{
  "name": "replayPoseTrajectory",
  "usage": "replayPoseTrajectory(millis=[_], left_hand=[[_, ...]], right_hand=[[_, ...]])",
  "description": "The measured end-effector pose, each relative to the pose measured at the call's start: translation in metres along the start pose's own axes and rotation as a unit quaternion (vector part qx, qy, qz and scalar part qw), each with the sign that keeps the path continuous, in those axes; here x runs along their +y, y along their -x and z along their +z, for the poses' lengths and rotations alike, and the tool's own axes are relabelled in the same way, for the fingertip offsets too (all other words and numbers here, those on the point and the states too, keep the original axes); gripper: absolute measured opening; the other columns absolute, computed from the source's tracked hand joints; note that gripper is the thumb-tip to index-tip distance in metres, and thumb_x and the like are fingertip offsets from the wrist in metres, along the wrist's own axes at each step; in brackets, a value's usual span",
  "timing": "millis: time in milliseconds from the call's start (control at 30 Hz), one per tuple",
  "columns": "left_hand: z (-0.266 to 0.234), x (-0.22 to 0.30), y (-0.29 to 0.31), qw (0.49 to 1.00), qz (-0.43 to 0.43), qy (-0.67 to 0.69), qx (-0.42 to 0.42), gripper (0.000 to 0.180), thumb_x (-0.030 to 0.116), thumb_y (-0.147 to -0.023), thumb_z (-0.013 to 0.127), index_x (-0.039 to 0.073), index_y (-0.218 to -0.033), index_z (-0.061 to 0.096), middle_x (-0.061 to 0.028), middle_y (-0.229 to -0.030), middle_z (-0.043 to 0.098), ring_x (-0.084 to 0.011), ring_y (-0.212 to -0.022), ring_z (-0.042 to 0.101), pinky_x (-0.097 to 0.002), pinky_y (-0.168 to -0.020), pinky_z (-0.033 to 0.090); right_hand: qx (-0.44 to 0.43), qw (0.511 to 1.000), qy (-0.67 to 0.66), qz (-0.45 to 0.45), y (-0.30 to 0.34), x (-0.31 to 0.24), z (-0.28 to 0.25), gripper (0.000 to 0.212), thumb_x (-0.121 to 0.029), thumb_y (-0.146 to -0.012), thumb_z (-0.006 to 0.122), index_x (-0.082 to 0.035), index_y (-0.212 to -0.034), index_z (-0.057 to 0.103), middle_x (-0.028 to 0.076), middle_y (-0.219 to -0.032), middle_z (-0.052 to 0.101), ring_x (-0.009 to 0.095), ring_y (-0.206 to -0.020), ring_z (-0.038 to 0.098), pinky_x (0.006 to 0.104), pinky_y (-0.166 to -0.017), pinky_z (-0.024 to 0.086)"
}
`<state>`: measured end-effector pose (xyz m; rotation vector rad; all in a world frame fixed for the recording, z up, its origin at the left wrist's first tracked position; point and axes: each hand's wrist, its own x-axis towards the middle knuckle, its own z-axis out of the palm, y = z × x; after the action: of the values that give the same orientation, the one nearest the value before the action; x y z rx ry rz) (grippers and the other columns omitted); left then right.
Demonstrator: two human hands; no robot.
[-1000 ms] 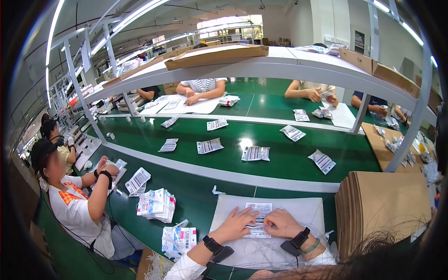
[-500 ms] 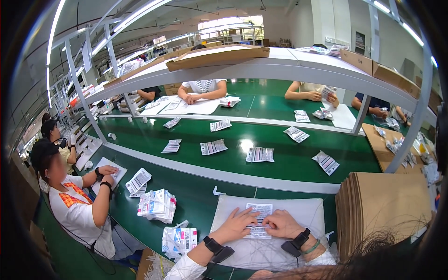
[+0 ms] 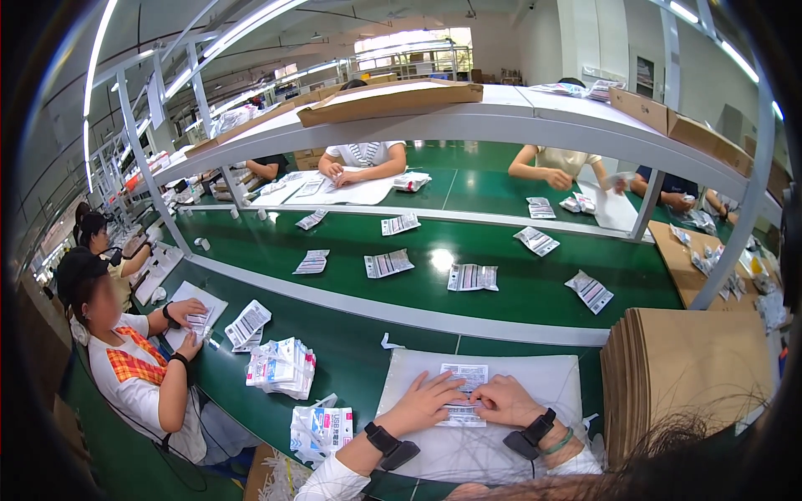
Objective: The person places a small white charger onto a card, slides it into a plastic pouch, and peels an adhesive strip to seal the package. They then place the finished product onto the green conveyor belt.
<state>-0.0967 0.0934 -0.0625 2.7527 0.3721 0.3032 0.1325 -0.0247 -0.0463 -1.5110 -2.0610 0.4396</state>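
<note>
Fingers (image 3: 441, 386) of the left hand (image 3: 422, 405) lie spread and flat, pressing on the near edge of a small printed packet (image 3: 464, 386); those of the right hand (image 3: 505, 401) are curled loosely over its lower right corner, holding nothing clamped. In the head view, the only one, the packet lies flat on a white sheet (image 3: 535, 380) spread over the green desk (image 3: 359, 351), directly between both hands.

The packet looks thin, light and pliable, likely a slick film pouch that would bend or skid under a sideways push. It seems safest pinned flat with the pads and lifted by pinching a corner or a sealed edge, not the printed middle.

Left of the hands, a heap of similar white packets (image 3: 280, 367) rests on the desk. A stack of brown cardboard sheets (image 3: 685, 367) stands just right of the white sheet. A seated person (image 3: 134, 367) works at the far left.
</note>
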Motion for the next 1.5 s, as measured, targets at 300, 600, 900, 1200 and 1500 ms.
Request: replayPoseTrajectory(millis=[300, 600, 900, 1200, 1500], left_hand=[[-0.004, -0.006, 0.004, 1.000, 0.005, -0.029, 0.001, 0.050, 0.017, -0.087, 0.060, 0.029, -0.135, 0.051, 0.0043, -0.156, 0.039, -0.0225, -0.148, 0.029, -0.0596, -0.117, 0.020], [-0.006, -0.013, 0.009, 0.999, 0.008, -0.041, 0.000, 0.051, 0.017, -0.087, 0.060, 0.029, -0.136, 0.051, 0.0046, -0.156, 0.038, -0.0221, -0.148, 0.028, -0.0599, -0.117, 0.020], [-0.012, -0.015, 0.012, 0.999, 0.003, -0.036, -0.010, 0.052, 0.017, -0.087, 0.059, 0.030, -0.137, 0.051, 0.0044, -0.156, 0.038, -0.0218, -0.149, 0.027, -0.0595, -0.118, 0.019], [-0.013, -0.023, 0.015, 0.999, 0.003, -0.032, -0.011, 0.052, 0.016, -0.088, 0.058, 0.030, -0.138, 0.050, 0.0041, -0.157, 0.037, -0.0221, -0.149, 0.027, -0.0594, -0.118, 0.019], [-0.018, -0.027, 0.017, 1.000, 0.002, -0.026, -0.013, 0.047, 0.018, -0.089, 0.057, 0.026, -0.135, 0.054, 0.0017, -0.156, 0.039, -0.0242, -0.149, 0.026, -0.0605, -0.118, 0.017]], right_hand=[[-0.018, 1.000, 0.007, 0.008, -0.006, -0.004, 0.002, 0.023, -0.033, -0.084, 0.070, -0.018, -0.101, 0.067, -0.005, -0.070, 0.056, 0.020, -0.077, 0.053, 0.0368, -0.074, 0.041], [-0.039, 0.999, 0.003, 0.020, -0.015, -0.005, 0.007, 0.023, -0.034, -0.086, 0.069, -0.018, -0.101, 0.067, -0.005, -0.071, 0.057, 0.020, -0.079, 0.053, 0.0368, -0.076, 0.040], [-0.015, 1.000, 0.004, 0.016, -0.018, -0.011, 0.009, 0.021, -0.033, -0.086, 0.070, -0.017, -0.099, 0.068, -0.005, -0.071, 0.057, 0.020, -0.078, 0.053, 0.0363, -0.075, 0.041], [0.003, 1.000, -0.005, 0.006, -0.025, -0.013, 0.013, 0.018, -0.030, -0.084, 0.071, -0.016, -0.096, 0.068, -0.005, -0.070, 0.057, 0.020, -0.075, 0.053, 0.0364, -0.074, 0.042], [0.008, 1.000, 0.000, 0.005, -0.032, -0.015, 0.016, 0.018, -0.028, -0.083, 0.071, -0.016, -0.096, 0.068, -0.005, -0.069, 0.057, 0.020, -0.075, 0.054, 0.0360, -0.072, 0.043]])
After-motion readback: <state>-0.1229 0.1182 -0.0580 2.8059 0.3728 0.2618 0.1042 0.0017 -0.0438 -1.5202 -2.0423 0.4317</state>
